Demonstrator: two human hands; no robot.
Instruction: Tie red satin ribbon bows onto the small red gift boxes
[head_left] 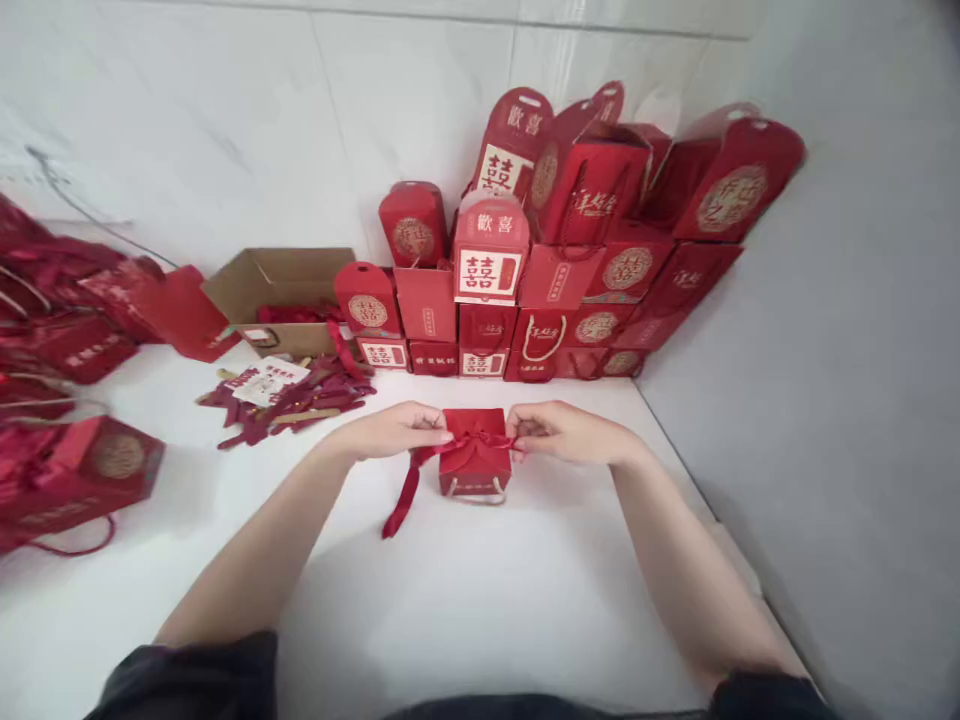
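Observation:
A small red gift box [475,468] stands on the white table [480,590] in front of me, with a cord handle hanging at its near side. A dark red ribbon [409,488] is tied in a bow across its top, and one long tail trails down to the left onto the table. My left hand [394,430] pinches the left loop of the bow. My right hand [564,432] pinches the right loop. Both hands are closed on the ribbon, one on each side of the box.
Finished red gift boxes and bags [570,250] are stacked against the back wall. An open cardboard carton [279,290] sits at back left, with a pile of loose ribbons and cards [289,395] before it. More red bags [67,400] lie along the left edge. A grey wall [825,400] borders the right.

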